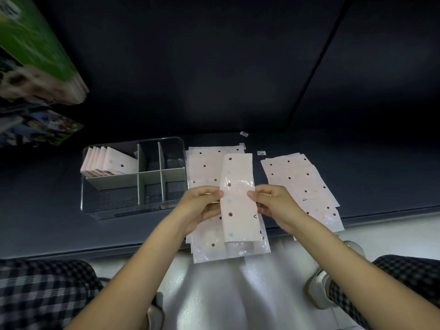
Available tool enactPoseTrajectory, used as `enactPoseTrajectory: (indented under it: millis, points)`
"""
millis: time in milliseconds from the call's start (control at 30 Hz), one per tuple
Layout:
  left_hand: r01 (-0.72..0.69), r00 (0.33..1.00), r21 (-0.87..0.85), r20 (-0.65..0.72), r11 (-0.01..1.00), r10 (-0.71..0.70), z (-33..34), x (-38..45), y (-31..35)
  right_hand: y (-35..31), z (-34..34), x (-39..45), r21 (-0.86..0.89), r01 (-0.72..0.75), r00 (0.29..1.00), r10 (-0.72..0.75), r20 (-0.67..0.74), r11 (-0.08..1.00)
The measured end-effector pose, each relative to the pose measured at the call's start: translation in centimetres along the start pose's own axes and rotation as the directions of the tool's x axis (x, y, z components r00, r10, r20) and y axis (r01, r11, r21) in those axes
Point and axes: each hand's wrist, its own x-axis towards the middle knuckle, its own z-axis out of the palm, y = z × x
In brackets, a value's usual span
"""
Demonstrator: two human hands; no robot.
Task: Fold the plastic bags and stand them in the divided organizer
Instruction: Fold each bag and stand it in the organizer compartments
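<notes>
A pale pink plastic bag with dark dots, folded into a long narrow strip [238, 198], is held above the dark table. My left hand [202, 206] pinches its left edge and my right hand [269, 201] pinches its right edge, both near the middle. Under it lies a stack of flat dotted bags [204, 167] that overhangs the table's front edge. A second pile of flat bags [302, 182] lies to the right. The clear divided organizer [133, 210] stands to the left, with several folded bags [107, 163] upright in its back left compartment.
A green printed package [35, 51] leans at the far left above other printed packs [38, 129]. Small white labels [244, 134] lie behind the bag piles. The table's front edge [95, 252] runs just before my checked trouser knees; pale floor shows between them.
</notes>
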Motion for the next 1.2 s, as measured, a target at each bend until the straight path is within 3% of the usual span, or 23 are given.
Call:
enactPoseTrajectory:
  millis: [200,367,500,633,733,867,933,1000,1100,1133,1200]
  points:
    - [-0.074,0.997,0.049,-0.021,0.996,0.075,-0.1,-0.5,0.8,-0.5,0.0,-0.2,0.077,0.028,1.0,-0.029,0.008,0.997]
    - [-0.134,0.991,-0.007,0.023,0.991,0.134,0.1,-0.5,1.1,-1.4,-0.1,-0.2,0.178,0.082,0.995,-0.091,0.044,0.981]
    - [-0.145,0.988,0.028,0.066,0.989,0.143,0.0,-0.6,1.3,-1.6,-0.2,-0.3,0.088,0.173,0.984,-0.176,0.035,0.981]
    - [-0.08,0.996,-0.058,0.021,0.995,0.082,0.2,-0.4,1.3,-1.4,0.0,-0.2,-0.05,0.286,0.958,-0.286,0.018,0.957]
    - [-0.044,0.999,0.008,-0.018,0.999,0.044,0.6,-0.3,0.7,-1.3,0.0,-0.1,-0.069,0.316,0.949,-0.316,0.015,0.946]
    - [-0.186,0.972,0.119,-0.124,0.975,0.2,1.0,-0.4,0.4,-1.2,-0.1,0.0,-0.119,0.273,0.962,-0.269,0.051,0.955]
    - [-0.326,0.908,0.372,-0.132,0.869,0.397,0.7,-0.3,0.5,-1.5,-0.1,0.2,-0.163,0.273,0.962,-0.264,0.072,0.948]
    - [-0.413,0.827,0.629,-0.043,0.658,0.561,0.6,-0.6,0.9,-2.1,0.0,0.5,-0.268,0.303,0.952,-0.279,0.123,0.915]
    - [-0.498,0.771,0.746,0.148,0.442,0.62,0.9,-1.4,1.6,-2.7,0.8,0.7,-0.521,0.302,0.936,-0.144,0.322,0.798]
    - [-0.514,0.766,0.753,0.188,0.41,0.615,1.0,-1.4,1.8,-2.8,1.1,0.7,-0.591,0.31,0.928,-0.101,0.358,0.745]
    - [-0.527,0.782,0.726,0.21,0.442,0.587,0.5,-1.3,2.5,-3.0,1.6,1.2,-0.656,0.324,0.926,-0.085,0.369,0.682]
